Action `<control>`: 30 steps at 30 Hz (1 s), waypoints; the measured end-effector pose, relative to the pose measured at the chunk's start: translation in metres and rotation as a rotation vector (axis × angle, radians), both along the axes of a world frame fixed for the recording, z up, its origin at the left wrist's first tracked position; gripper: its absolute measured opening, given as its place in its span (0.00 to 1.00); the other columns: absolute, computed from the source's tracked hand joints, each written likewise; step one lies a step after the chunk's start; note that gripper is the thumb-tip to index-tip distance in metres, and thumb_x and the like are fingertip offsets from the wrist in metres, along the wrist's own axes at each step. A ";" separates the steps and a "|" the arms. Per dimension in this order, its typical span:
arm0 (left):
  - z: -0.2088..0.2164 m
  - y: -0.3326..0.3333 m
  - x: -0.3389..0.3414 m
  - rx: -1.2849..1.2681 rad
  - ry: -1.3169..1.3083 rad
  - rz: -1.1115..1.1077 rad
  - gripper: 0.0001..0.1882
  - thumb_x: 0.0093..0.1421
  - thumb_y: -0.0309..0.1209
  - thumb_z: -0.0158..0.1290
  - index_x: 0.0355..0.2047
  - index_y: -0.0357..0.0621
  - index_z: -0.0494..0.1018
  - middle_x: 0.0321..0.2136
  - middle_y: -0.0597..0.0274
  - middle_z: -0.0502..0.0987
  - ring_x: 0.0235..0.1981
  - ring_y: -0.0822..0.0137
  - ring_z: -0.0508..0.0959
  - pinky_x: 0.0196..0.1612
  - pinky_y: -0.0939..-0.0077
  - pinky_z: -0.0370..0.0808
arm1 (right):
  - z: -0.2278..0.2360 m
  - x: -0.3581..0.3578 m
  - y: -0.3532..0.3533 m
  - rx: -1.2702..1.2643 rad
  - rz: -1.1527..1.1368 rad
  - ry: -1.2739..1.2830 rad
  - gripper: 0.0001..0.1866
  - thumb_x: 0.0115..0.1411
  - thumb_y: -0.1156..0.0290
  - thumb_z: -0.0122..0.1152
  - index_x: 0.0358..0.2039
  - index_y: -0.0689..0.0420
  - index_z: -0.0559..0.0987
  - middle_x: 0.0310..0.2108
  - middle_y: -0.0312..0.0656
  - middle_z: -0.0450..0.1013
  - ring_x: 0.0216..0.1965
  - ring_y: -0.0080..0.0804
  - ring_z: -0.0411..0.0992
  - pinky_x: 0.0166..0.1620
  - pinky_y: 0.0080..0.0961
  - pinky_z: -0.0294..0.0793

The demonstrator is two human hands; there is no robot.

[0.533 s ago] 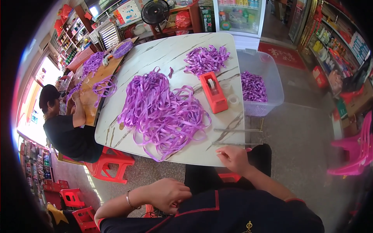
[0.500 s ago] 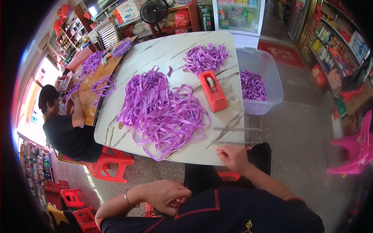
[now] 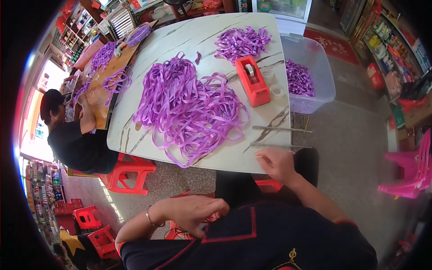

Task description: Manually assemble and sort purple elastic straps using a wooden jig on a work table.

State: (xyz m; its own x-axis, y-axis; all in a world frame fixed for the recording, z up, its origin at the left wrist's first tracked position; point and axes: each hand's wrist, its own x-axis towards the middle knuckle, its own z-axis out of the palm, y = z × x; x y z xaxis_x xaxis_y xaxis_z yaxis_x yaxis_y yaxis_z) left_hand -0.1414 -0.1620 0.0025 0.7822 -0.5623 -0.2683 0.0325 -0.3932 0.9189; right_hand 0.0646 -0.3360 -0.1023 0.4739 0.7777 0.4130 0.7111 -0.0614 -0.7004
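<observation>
My right hand (image 3: 276,164) is at the near right edge of the marble-patterned table (image 3: 211,38). Its fingers are curled in, and whatever they may hold is hidden. Just beyond it, two thin metal rods (image 3: 281,129) stick out past the table's edge. My left hand (image 3: 191,213), with a bangle at the wrist, hovers in front of my dark shirt (image 3: 288,227). Thumb and bent fingers stand apart there, with nothing visible gripped. A large tangled heap of purple ribbon straps (image 3: 184,108) covers the middle of the table, touched by neither hand.
A red tape dispenser (image 3: 253,83) stands beside clear tape rolls (image 3: 276,91). Behind it lies a pile of short purple straps (image 3: 243,42). A translucent bin (image 3: 321,90) holds more. To the left, a co-worker (image 3: 74,130) sits at a wooden table (image 3: 96,96). Red stools (image 3: 130,173) stand below.
My left hand has lifted slightly and its fingers have loosened away from the shirt's front. The right hand stays closed by the table edge. The whole view has tilted downward.
</observation>
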 end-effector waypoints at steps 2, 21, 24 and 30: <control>0.010 -0.002 -0.002 -0.080 0.005 0.031 0.34 0.34 0.36 0.66 0.38 0.41 0.59 0.32 0.57 0.67 0.32 0.59 0.70 0.34 0.68 0.68 | 0.000 0.000 0.001 0.009 0.006 -0.007 0.03 0.49 0.72 0.59 0.26 0.53 0.76 0.21 0.38 0.72 0.20 0.34 0.70 0.24 0.27 0.67; 0.009 -0.006 -0.018 0.153 -0.306 0.087 0.38 0.37 0.36 0.62 0.48 0.40 0.58 0.33 0.57 0.68 0.35 0.56 0.71 0.46 0.64 0.65 | 0.021 0.019 0.059 -0.237 0.152 -0.325 0.18 0.50 0.60 0.58 0.40 0.54 0.75 0.42 0.39 0.68 0.48 0.36 0.62 0.49 0.36 0.59; -0.008 -0.011 -0.025 0.282 -0.420 0.097 0.37 0.38 0.37 0.61 0.48 0.41 0.59 0.33 0.57 0.69 0.36 0.56 0.70 0.45 0.63 0.64 | 0.019 0.019 0.064 -0.296 0.100 -0.363 0.19 0.51 0.58 0.58 0.40 0.55 0.75 0.43 0.41 0.68 0.47 0.36 0.63 0.49 0.35 0.60; 0.008 -0.002 -0.028 0.065 0.027 0.025 0.48 0.34 0.37 0.63 0.57 0.41 0.53 0.32 0.56 0.68 0.36 0.56 0.69 0.45 0.64 0.63 | 0.068 0.034 0.062 0.027 0.120 -0.124 0.17 0.51 0.69 0.59 0.42 0.61 0.74 0.44 0.45 0.70 0.45 0.40 0.67 0.48 0.32 0.65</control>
State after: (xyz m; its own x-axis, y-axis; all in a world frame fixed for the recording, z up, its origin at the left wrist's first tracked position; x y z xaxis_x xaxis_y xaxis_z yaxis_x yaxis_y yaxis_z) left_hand -0.1696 -0.1636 0.0106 0.7877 -0.5236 -0.3247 0.0675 -0.4505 0.8902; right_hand 0.0984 -0.2744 -0.0341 0.3226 0.8133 0.4843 0.7931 0.0471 -0.6073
